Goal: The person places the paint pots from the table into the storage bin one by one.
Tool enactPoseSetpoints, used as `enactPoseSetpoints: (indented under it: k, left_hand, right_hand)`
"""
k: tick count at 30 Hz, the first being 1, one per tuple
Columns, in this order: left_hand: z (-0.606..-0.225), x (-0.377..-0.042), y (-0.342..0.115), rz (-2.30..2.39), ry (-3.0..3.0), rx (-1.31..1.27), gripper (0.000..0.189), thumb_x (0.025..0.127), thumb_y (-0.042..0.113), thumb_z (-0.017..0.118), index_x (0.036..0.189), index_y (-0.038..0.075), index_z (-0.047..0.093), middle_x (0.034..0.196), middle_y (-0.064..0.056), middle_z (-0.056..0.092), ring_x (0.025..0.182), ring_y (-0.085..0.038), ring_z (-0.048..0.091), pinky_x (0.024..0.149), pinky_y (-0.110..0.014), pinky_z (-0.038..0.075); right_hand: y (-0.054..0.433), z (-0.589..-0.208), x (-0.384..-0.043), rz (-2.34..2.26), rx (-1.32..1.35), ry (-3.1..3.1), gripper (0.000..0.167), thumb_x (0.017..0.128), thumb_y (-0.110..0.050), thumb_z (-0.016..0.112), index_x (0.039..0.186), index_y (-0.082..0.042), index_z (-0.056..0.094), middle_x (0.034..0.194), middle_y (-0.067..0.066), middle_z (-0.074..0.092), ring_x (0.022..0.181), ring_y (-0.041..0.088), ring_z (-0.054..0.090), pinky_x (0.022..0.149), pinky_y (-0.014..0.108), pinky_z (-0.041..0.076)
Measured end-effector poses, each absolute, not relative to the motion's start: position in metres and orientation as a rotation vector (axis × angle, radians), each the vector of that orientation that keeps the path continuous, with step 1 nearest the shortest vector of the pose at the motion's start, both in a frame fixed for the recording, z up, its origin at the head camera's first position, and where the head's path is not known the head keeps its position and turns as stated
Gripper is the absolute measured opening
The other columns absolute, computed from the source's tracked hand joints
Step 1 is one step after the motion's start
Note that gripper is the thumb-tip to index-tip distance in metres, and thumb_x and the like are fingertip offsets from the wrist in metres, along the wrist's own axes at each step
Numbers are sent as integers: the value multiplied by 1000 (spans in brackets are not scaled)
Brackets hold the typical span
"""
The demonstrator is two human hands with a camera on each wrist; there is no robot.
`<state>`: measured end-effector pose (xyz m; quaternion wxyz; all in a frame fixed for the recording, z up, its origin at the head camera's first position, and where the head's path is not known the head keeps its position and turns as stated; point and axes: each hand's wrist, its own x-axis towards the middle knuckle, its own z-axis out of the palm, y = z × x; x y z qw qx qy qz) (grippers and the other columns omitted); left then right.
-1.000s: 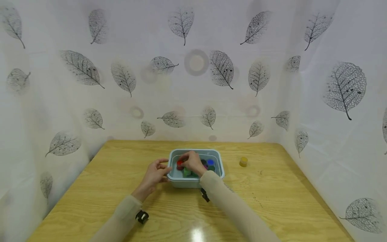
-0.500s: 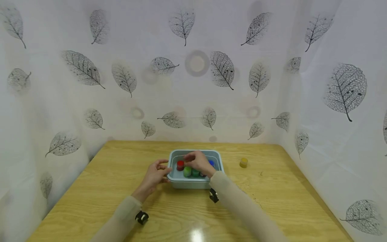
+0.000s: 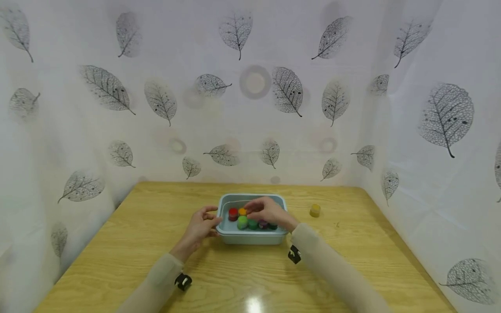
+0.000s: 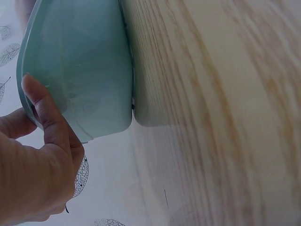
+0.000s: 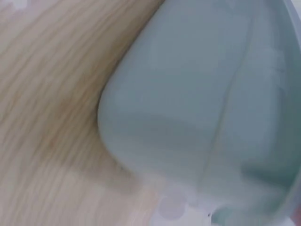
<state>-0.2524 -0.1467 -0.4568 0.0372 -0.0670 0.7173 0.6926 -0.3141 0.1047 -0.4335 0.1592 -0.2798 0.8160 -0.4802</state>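
A pale blue-green plastic tub (image 3: 250, 238) stands on the wooden table. My left hand (image 3: 200, 225) grips its left rim; in the left wrist view the thumb and fingers (image 4: 49, 113) pinch that edge. Inside sit small lidded paint pots: a red pot (image 3: 233, 214), an orange pot (image 3: 242, 211), a light green pot (image 3: 242, 223), a dark green pot (image 3: 253, 224) and a purple pot (image 3: 263, 224). My right hand (image 3: 270, 211) reaches over the tub, thumb and forefinger apart, fingertips just right of the orange pot. It hides the pots behind it. The right wrist view shows mostly the tub's outer wall (image 5: 174, 94).
A yellow pot (image 3: 315, 210) stands on the table (image 3: 336, 234) to the right of the tub. Behind and at both sides hangs a white curtain (image 3: 250, 126) printed with grey leaves.
My right hand has moved rightward across the tub, from the red pot to beside the orange pot, uncovering the red and orange pots. My left hand has stayed on the rim.
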Motion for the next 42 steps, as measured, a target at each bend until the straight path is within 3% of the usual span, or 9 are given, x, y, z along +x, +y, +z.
enactPoseSetpoints:
  k: [6, 14, 17, 20, 24, 28, 33, 39, 42]
  left_hand:
    - [-458, -253, -147, 2125, 2201, -205, 46, 91, 5, 67, 134, 7, 51, 97, -8, 58, 75, -21, 66, 56, -28, 57]
    - [-458, -252, -147, 2123, 2201, -197, 46, 91, 5, 67, 134, 5, 51, 96, -8, 57, 74, -22, 67, 55, -27, 57]
    - [-458, -252, -147, 2125, 2201, -207, 46, 91, 5, 67, 134, 6, 51, 96, -8, 57, 74, -22, 67, 55, -27, 57]
    - [-457, -252, -146, 2121, 2207, -214, 46, 91, 5, 67, 134, 8, 51, 97, -8, 57, 76, -23, 67, 55, -27, 57]
    - [-455, -251, -146, 2121, 2208, -214, 46, 91, 5, 67, 135, 7, 51, 97, -8, 57, 77, -23, 67, 55, -26, 57]
    - [-454, -251, -146, 2128, 2199, -202, 46, 91, 5, 67, 135, 5, 51, 96, -8, 57, 76, -22, 68, 55, -26, 57]
    - [-454, -251, -146, 2131, 2193, -206, 47, 91, 5, 67, 135, 5, 51, 96, -8, 57, 75, -21, 67, 55, -26, 57]
    - [-457, -251, -146, 2131, 2201, -219, 46, 91, 5, 67, 135, 7, 52, 96, -8, 57, 77, -23, 67, 55, -27, 57]
    - [-457, -252, -146, 2125, 2208, -213, 46, 91, 5, 67, 135, 8, 52, 97, -9, 57, 77, -24, 67, 56, -28, 57]
  right_hand:
    - [128, -427, -314, -1424, -834, 2285, 38, 92, -12, 68, 127, 2, 61, 121, 24, 65, 100, 17, 66, 87, 39, 58]
    - [157, -420, -316, -1422, -867, 2265, 43, 93, -16, 68, 131, 2, 58, 125, 24, 63, 104, 18, 66, 92, 53, 54]
    - [169, -420, -319, -1431, -862, 2268, 44, 93, -17, 68, 130, 4, 58, 125, 26, 62, 103, 22, 66, 89, 49, 56]
    - [181, -420, -322, -1443, -849, 2293, 42, 93, -17, 68, 127, 7, 59, 121, 30, 62, 94, 26, 66, 77, 42, 59]
    - [199, -419, -325, -1474, -796, 2297, 41, 95, -18, 66, 125, 8, 60, 121, 33, 61, 83, 20, 63, 69, 37, 57]
    - [216, -420, -328, -1467, -763, 2290, 41, 96, -20, 65, 126, 7, 60, 122, 29, 63, 85, 16, 64, 72, 40, 57]
    - [232, -422, -332, -1403, -739, 2350, 38, 94, -23, 67, 123, 1, 65, 116, 19, 69, 90, 22, 66, 74, 39, 58]
    - [253, -425, -334, -1317, -634, 2468, 37, 91, -27, 70, 120, -5, 68, 121, 21, 66, 98, 26, 66, 86, 50, 55]
    - [264, -430, -336, -1296, -571, 2529, 37, 91, -29, 70, 122, -7, 68, 125, 21, 64, 104, 25, 64, 92, 48, 54]
